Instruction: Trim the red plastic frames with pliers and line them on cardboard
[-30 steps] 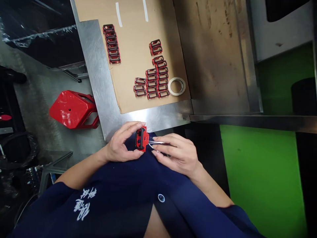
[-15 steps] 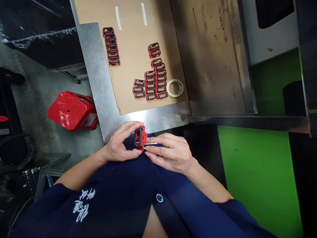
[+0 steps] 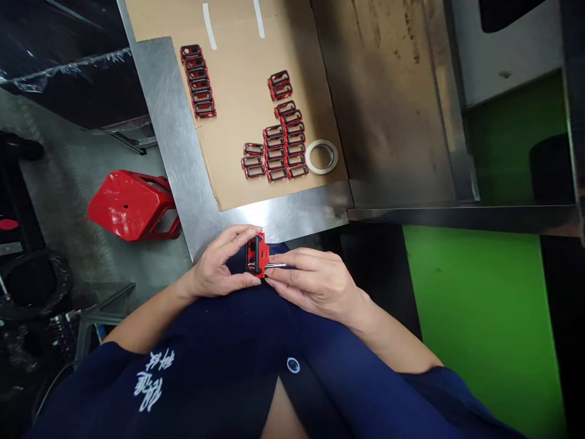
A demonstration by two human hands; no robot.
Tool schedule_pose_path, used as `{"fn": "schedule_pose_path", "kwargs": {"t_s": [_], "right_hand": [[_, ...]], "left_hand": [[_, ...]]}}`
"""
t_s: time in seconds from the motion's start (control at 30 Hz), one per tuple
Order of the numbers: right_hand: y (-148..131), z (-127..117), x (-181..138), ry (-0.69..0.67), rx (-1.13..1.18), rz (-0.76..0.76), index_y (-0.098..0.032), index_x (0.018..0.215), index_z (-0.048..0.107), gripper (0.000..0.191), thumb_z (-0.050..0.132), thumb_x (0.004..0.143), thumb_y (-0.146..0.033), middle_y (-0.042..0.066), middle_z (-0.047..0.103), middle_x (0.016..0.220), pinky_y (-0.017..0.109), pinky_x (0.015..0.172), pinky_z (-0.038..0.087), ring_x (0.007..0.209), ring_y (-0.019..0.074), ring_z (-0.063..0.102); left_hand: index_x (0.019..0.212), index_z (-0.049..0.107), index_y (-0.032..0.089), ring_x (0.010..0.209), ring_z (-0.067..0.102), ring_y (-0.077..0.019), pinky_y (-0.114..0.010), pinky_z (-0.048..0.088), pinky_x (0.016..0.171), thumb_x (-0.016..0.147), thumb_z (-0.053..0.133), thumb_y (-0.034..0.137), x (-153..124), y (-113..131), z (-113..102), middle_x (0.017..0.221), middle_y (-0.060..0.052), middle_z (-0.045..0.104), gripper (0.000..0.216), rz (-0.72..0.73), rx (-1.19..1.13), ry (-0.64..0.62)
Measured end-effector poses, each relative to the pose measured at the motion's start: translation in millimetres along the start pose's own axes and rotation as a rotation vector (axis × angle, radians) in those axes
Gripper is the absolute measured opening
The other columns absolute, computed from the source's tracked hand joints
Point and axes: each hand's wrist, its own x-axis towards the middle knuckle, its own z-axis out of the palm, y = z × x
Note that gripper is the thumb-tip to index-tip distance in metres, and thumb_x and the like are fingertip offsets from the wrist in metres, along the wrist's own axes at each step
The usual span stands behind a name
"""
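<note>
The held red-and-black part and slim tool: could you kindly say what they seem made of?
The red-and-black part looks like plastic, fairly matte, judging by its even colour, though painted metal is possible. The slim tool seems polished metal, from its silvery shine.

The small boxy plastic piece (image 3: 264,252) is red and black. The shiny plastic stool (image 3: 130,210) is red. The dark blue cloth shirt (image 3: 219,347) has white writing (image 3: 150,384).

A red stool (image 3: 119,204) stands beside a metal table (image 3: 167,116).
</note>
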Motion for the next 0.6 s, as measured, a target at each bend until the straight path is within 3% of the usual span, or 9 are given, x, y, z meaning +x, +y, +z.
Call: {"fn": "schedule_pose_path", "kwargs": {"t_s": [0.4, 0.6], "right_hand": [[-1.6, 0.1, 3.5, -0.023, -0.015, -0.049, -0.014, 0.108, 0.071, 0.011, 0.067, 0.098, -0.015, 0.008, 0.074, 0.107, 0.028, 0.079, 0.064, 0.09, 0.0174, 0.074], [-4.5, 1.9, 2.4, -0.018, -0.014, -0.05, -0.013, 0.108, 0.071, 0.011, 0.066, 0.098, -0.013, 0.007, 0.075, 0.103, 0.027, 0.078, 0.065, 0.087, 0.0165, 0.074]], "left_hand": [[0.158, 0.037, 0.03, 0.131, 0.056, -0.0293, -0.047, 0.053, 0.11, 0.079, 0.084, 0.034, -2.3, 0.5, -0.6, 0.144, -0.016, 0.055, 0.092, -0.063, -0.075, 0.003], [0.156, 0.042, 0.032, 0.129, 0.058, -0.0302, -0.041, 0.061, 0.098, 0.076, 0.086, 0.027, -7.2, 0.9, 3.2, 0.145, -0.015, 0.053, 0.092, -0.163, -0.172, 0.034]]}}
